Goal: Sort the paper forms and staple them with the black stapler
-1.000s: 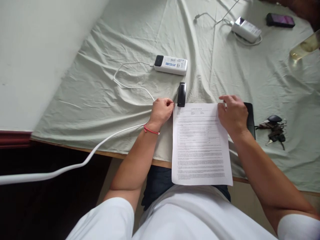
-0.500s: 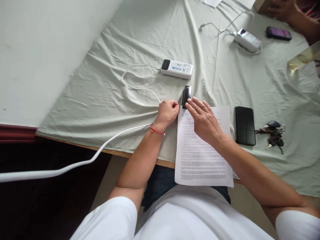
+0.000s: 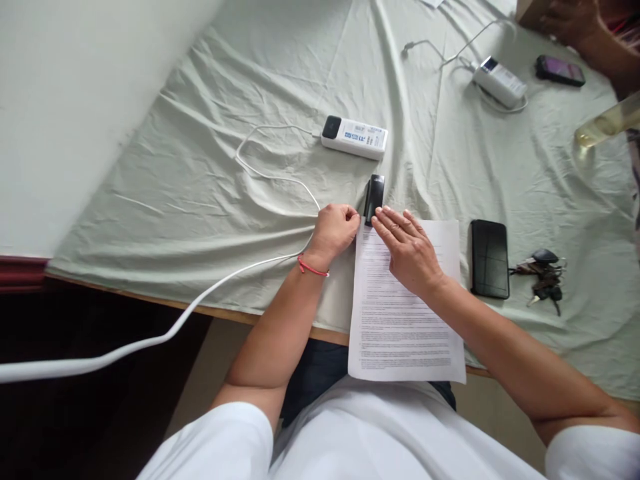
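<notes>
A black stapler (image 3: 375, 195) sits over the top left corner of a printed stack of paper (image 3: 400, 333), whose lower end hangs past the table edge. My left hand (image 3: 336, 230), with a red string on its wrist, is closed in a pinch at that corner, just left of the stapler. Its fingertips meet the paper's edge. My right hand (image 3: 407, 247) lies over the upper part of the paper, fingers stretched out. Its fingertips touch the near end of the stapler. The palm hides some of the print.
A white power bank (image 3: 355, 138) with a cable (image 3: 270, 177) lies beyond the stapler. Right of the paper are a black phone (image 3: 489, 259) and keys (image 3: 545, 277). Another power bank (image 3: 500, 81), a phone (image 3: 560, 71), a bottle (image 3: 605, 127) and another person's hand (image 3: 570, 23) are at far right.
The view has shifted slightly, so things on the table sit a little lower. Both hands keep the same pose at the stapler and paper.
</notes>
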### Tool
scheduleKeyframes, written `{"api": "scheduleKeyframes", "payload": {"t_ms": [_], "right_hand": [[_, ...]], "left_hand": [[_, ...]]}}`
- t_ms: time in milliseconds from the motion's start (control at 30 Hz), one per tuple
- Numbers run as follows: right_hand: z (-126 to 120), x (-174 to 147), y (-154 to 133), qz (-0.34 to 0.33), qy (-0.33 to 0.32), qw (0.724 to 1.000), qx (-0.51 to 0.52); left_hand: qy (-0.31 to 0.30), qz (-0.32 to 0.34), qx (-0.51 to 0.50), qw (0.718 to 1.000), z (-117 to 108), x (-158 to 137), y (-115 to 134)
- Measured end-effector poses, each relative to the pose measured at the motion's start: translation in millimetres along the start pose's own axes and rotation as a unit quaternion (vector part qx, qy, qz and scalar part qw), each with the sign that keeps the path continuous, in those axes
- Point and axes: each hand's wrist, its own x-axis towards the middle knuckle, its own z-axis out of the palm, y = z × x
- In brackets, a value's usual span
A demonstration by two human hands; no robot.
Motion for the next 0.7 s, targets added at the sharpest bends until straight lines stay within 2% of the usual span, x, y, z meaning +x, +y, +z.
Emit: {"api": "scheduleKeyframes", "payload": {"t_ms": [233, 367, 467, 567, 633, 700], "right_hand": [[-2, 8, -7, 0.033, 0.031, 0.999, 0.005], [-17, 2, -5, 0.067, 0.079, 0.995, -0.001], [-33, -19, 6, 0.111, 0.141, 0.984, -0.021], [-43, -55, 18, 0.191, 0.189, 0.963, -0.033], [-44, -81, 21, 0.252, 0.203, 0.946, 0.016], [-41, -104, 17, 0.330, 0.171, 0.923, 0.101]], "left_hand": [[-0.006, 0.020, 0.024, 0.999, -4, -5, 1], [-0.030, 0.002, 0.017, 0.999, -10, -9, 3], [-0.047, 0.014, 0.012, 0.999, -17, -11, 5], [-0.069, 0.047, -0.003, 0.997, -25, -13, 5], [-0.085, 0.057, -0.014, 0.995, -30, -13, 4], [-0.108, 0.055, -0.028, 0.992, -34, -14, 4]]}}
